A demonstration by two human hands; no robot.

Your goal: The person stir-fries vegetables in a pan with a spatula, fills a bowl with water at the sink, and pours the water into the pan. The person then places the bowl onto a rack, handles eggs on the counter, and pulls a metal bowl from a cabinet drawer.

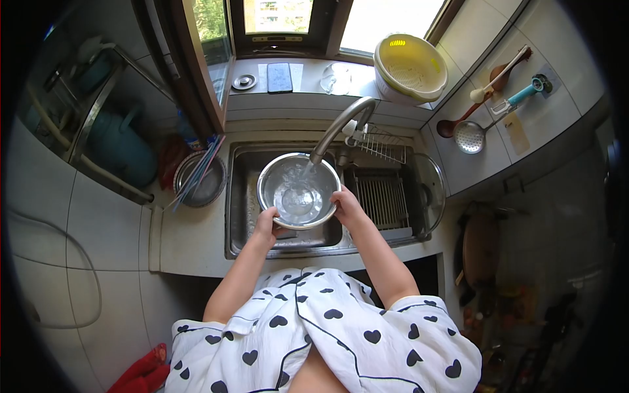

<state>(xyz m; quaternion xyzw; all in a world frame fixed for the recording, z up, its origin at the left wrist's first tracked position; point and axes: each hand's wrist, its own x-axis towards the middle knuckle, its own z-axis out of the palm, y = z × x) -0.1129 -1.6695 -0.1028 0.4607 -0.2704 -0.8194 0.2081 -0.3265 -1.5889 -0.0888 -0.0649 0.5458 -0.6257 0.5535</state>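
Observation:
A round metal bowl [300, 219] is held over the left basin of the steel sink [244, 223]. Water runs from the curved faucet [337, 128] into the bowl, and some water lies inside it. My left hand [266, 226] grips the rim at the lower left, fingers partly under the bowl. On the right side of the rim, my right hand [347, 206] is closed with the thumb over the edge.
A dish rack [379, 200] and a glass lid [432, 196] occupy the right basin. Another metal bowl with straws [202, 180] stands left of the sink. The windowsill holds a phone [279, 78] and a yellow-green colander [411, 69]. Utensils hang on the right wall.

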